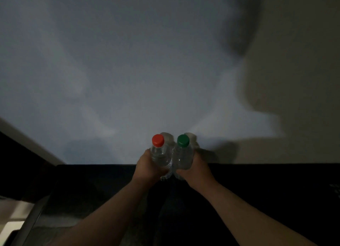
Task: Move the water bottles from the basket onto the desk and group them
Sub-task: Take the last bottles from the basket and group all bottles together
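Two clear water bottles stand upright side by side on the dark desk (257, 190), close to its far edge by the wall. The bottle with the red cap (160, 153) is on the left, with my left hand (149, 167) wrapped around its body. The bottle with the green cap (183, 155) is on the right, held by my right hand (197, 169). The two bottles touch or nearly touch. Behind them I glimpse two pale bottle tops (166, 136), partly hidden. No basket is in view.
A pale wall (128, 61) rises right behind the desk's far edge, crossed by soft shadows. The scene is dim. At the lower left, past the desk's left edge, lies a lighter surface (16, 218) lower down.
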`<state>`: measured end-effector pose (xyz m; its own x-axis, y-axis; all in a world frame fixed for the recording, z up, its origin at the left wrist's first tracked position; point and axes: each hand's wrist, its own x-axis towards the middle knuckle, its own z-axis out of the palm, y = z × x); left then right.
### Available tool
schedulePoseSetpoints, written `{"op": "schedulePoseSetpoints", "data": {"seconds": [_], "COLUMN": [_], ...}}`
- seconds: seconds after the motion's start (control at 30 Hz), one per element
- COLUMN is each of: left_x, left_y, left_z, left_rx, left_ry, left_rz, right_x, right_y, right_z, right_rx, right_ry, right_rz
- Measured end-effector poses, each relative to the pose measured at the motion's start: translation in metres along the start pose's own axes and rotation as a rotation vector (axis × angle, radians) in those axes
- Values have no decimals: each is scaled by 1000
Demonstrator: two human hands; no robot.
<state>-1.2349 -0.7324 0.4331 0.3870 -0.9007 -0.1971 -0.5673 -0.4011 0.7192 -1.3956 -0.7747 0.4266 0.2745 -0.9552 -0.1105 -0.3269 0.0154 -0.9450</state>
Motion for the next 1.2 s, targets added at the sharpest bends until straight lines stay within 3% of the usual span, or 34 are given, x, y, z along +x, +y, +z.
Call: {"op": "schedulePoseSetpoints", "data": {"seconds": [0.2,0.33,0.43,0.5,0.57,0.8,0.9,1.07,1.2], "left_x": [-1,-5,-9,-25,-45,-131,-191,-289,-343], "left_y": [5,12,21,33,44,70,77,61,40], "left_z": [-2,-5,-13,-25,-39,-97,-121,-134,-119], "left_rx": [-24,-32,7,11,-32,-107,-175,-352,-337], "left_ry": [-3,-36,-179,-382,-524,-484,-353,-193,-52], "left_rz": [-16,-58,-248,-465,-537,-104,23,59,23], "right_x": [11,1,-9,-24,-45,-151,-197,-266,-305], "right_y": [15,7,-14,-30,-40,-55,-70,-81,-71], "right_z": [5,7,2,-6,-16,-44,-60,-88,-103], "right_rx": [46,-52,-134,-161,-214,-291,-280,-280,-291], "right_ry": [-28,-52,-53,-96,-169,-182,-226,-254,-298], "right_rz": [22,110,173,217,274,303,267,122,138]}}
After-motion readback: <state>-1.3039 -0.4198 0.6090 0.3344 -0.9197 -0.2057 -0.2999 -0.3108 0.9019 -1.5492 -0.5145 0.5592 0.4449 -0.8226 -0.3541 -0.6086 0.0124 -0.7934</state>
